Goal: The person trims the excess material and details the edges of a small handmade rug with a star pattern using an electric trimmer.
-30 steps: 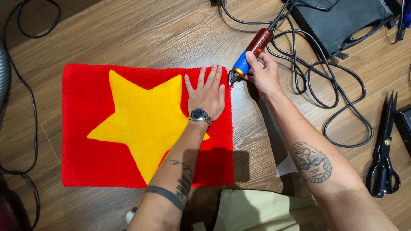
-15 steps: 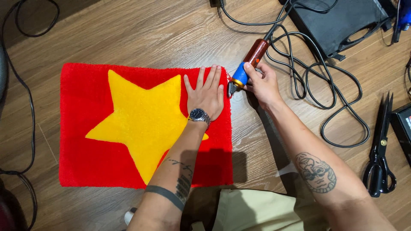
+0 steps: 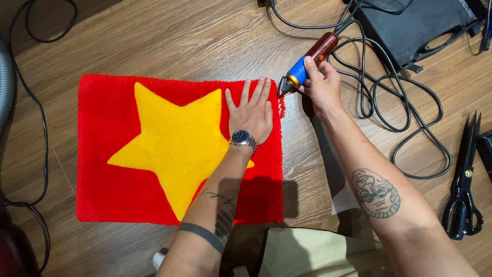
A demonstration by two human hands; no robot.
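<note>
On the wooden floor [image 3: 169,46] lies a red rug [image 3: 107,169] with a yellow star [image 3: 174,143] at its middle. The left hand [image 3: 252,114] presses flat on the rug near its upper right corner, fingers spread, a wristwatch [image 3: 242,137] on the wrist. Just beside that corner the right hand [image 3: 322,86] grips a corded tool [image 3: 306,62] with a blue and brown body, its dark tip at the rug's edge. Black cables [image 3: 405,102] coil to the right of the rug, and black scissors [image 3: 464,184] lie farther right.
</note>
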